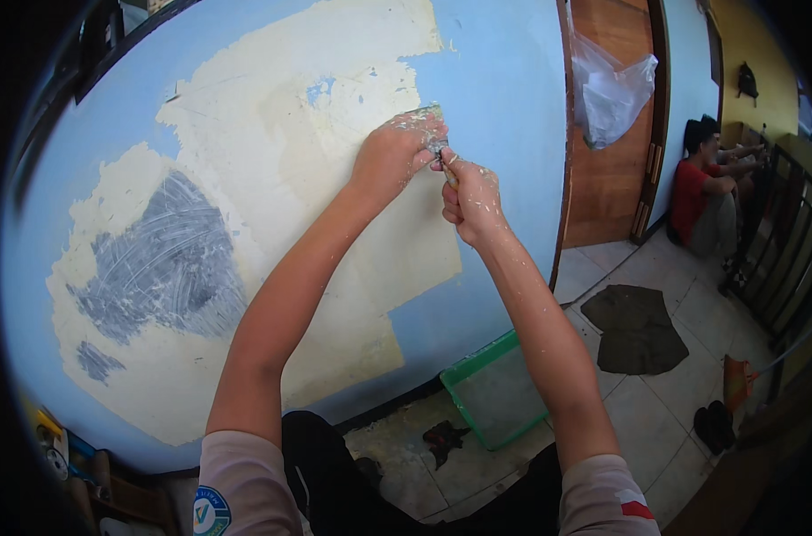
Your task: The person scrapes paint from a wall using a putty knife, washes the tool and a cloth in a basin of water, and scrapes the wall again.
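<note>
My right hand [476,197] is closed around the handle of a scraper [450,175] that looks like a putty knife. At the blade end, my left hand [396,151] is wrapped over the tool, and its fingers hide most of the blade. Both hands are against the wall [506,134], close to the ragged border between blue paint and a large cream patch [292,221] of exposed under-layer. Pale flakes cling to my hands and forearms. Lower left on the wall, a grey, scratched area [171,261] shows inside the cream.
Below the wall, a green-rimmed tray [454,395] stands on the tiles beside a dark crumpled thing [445,442]. A plastic bag [610,94] hangs by a wooden door [600,194]. Rightward are a dark cloth [637,328], shoes [714,427], a railing [791,248] and seated people [704,181].
</note>
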A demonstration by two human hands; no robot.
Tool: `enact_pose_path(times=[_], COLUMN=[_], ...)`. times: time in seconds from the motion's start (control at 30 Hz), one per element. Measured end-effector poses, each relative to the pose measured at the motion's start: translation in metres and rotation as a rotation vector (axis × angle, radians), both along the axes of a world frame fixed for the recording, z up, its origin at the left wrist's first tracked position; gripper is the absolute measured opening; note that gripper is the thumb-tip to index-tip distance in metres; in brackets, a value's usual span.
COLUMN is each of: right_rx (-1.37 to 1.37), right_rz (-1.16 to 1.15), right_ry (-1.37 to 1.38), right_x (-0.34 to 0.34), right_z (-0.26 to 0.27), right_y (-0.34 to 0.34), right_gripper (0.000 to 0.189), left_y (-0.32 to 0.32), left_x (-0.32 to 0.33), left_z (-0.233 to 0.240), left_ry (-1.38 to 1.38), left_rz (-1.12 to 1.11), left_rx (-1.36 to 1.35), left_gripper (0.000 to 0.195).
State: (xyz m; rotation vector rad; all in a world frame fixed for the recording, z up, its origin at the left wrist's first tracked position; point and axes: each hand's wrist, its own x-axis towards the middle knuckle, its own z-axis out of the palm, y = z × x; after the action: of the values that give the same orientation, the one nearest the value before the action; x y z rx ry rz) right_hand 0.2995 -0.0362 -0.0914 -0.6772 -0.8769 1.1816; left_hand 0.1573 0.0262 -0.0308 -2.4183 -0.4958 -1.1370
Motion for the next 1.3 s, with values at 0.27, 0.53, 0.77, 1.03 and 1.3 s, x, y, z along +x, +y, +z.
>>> enact_pose_path(times=[0.27, 0.53, 0.77, 1.03, 1.3], right_rx=[-0.009, 0.027, -0.011, 0.030, -0.012], right_rz=[-0.003, 0.014, -0.002, 0.039, 0.050], right_ry=[0.027, 0.106, 0.087, 0.088, 0.105], right_x=[-0.011, -0.016, -0.017, -0.018, -0.010], right_z=[-0.012, 0.000, 0.003, 0.016, 0.004], right_y=[-0.002, 0.004, -0.005, 0.003, 0.004], right_gripper=[0.029, 0.032, 0.031, 0.030, 0.031], left_y=[0.001, 0.003, -0.003, 0.005, 0.007], left_x=[-0.005, -0.002, -0.005, -0.006, 0.008], left_z=[-0.008, 0.005, 0.000, 0.016, 0.008], left_ry=[0.004, -0.055, -0.080, -0.095, -0.058], left_rz=[-0.022, -0.007, -0.005, -0.021, -0.027], left_rx=[-0.084, -0.050, -0.074, -0.005, 0.066], left_gripper=[0.037, 0.039, 0.040, 0.040, 0.038])
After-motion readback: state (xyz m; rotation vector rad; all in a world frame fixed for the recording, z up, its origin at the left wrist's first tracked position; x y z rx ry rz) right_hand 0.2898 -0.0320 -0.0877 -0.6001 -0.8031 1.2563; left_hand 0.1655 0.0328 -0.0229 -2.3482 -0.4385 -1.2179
